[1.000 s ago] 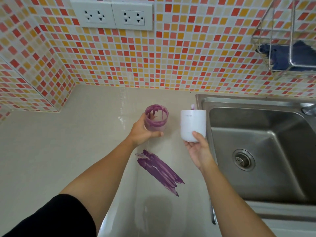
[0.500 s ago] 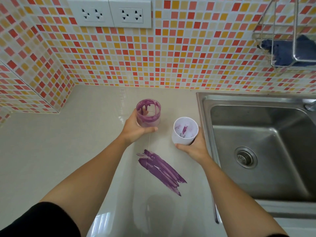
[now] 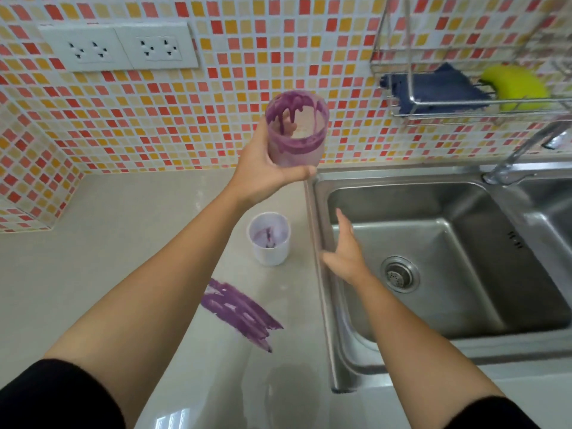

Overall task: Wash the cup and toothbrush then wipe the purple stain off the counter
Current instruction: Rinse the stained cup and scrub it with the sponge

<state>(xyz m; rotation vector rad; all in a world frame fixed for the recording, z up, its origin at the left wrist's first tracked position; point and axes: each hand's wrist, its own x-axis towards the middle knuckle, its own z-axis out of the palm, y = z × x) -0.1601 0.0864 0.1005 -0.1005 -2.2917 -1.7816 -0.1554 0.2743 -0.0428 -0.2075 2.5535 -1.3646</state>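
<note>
The left hand (image 3: 263, 171) grips a purple-stained translucent cup (image 3: 295, 133) raised above the beige counter (image 3: 108, 243). The right hand (image 3: 346, 252), fingers straight, hovers beside a white holder cup (image 3: 269, 238).

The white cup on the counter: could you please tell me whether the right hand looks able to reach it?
Probably yes. The right hand is open and empty at the left rim of the sink; the white cup stands beside it, nothing between them. The left hand holds the stained cup higher up.

Home kitchen: mosaic-tiled wall (image 3: 216, 88), steel sink (image 3: 448, 274), counter (image 3: 108, 258).
</note>
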